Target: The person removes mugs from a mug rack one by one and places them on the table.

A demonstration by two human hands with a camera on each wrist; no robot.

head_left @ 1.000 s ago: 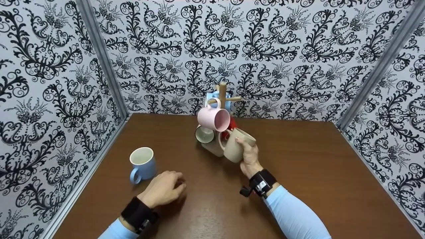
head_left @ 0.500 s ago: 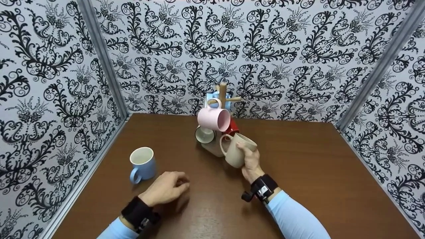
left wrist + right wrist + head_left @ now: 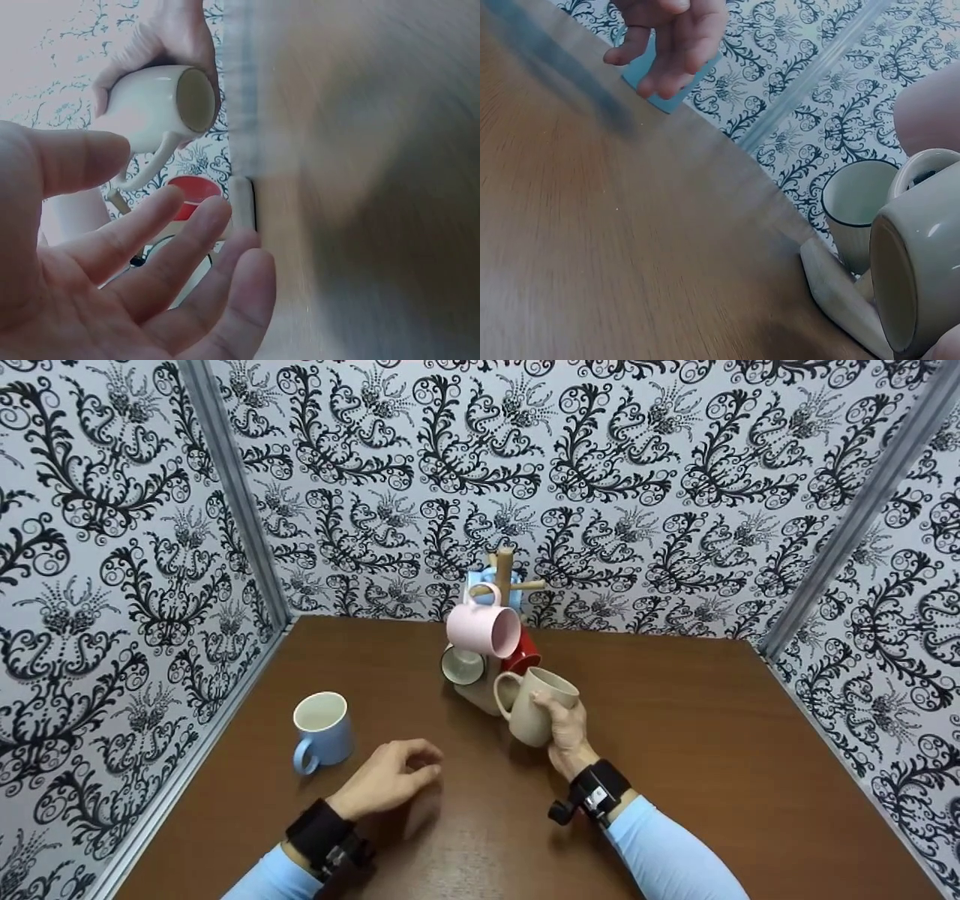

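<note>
My right hand [image 3: 568, 729] grips a beige mug [image 3: 531, 716] by its body, thumb on the near side, just in front of a wooden mug tree [image 3: 505, 566]. The mug tilts, its handle turned left and its mouth up to the right. In the left wrist view the handle of the beige mug [image 3: 142, 97] is free of fingers. My left hand [image 3: 388, 776] hovers over the table with relaxed, spread fingers and holds nothing. Beside it, to the left, stands a blue mug [image 3: 330, 739], upright, with its handle toward me.
On the mug tree hang a pink mug [image 3: 472, 630], a dark-rimmed white mug [image 3: 462, 666], a red mug [image 3: 528, 649] and a light blue mug [image 3: 516, 596] behind. A bare peg [image 3: 531, 584] points right. Patterned walls enclose the brown table [image 3: 675, 720].
My right hand has drawn the beige mug slightly down and toward me, away from the red mug. My left hand has moved a little to the right. The blue mug stays put.
</note>
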